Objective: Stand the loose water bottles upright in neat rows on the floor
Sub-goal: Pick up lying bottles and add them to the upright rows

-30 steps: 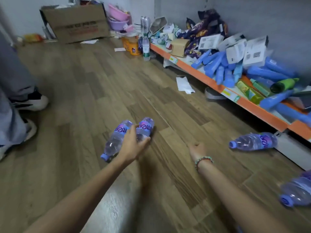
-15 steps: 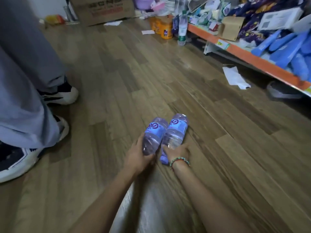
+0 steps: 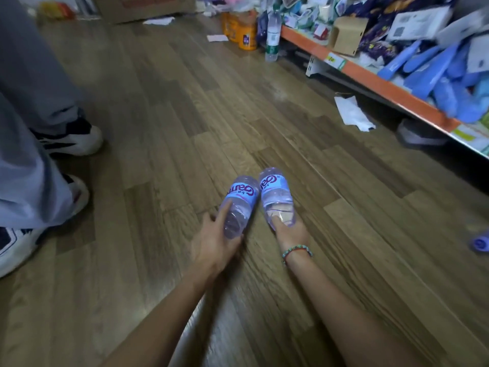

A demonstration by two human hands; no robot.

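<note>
A person's left hand (image 3: 215, 243) wraps the neck end of one bottle (image 3: 239, 205) while the right hand (image 3: 289, 229) clasps a second bottle (image 3: 276, 197) just beside it, mid-floor (image 3: 164, 123). Both seem to be tipping upright; next, seat them side by side, then fetch the stray bottle (image 3: 480, 243) far right.

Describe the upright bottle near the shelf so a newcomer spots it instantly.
Follow the orange-edged shelf to its far end. There, on the wooden floor beside orange containers, stands a clear bottle with a green label. Unlike the two blue-labelled bottles in the hands, nobody touches it.
</note>
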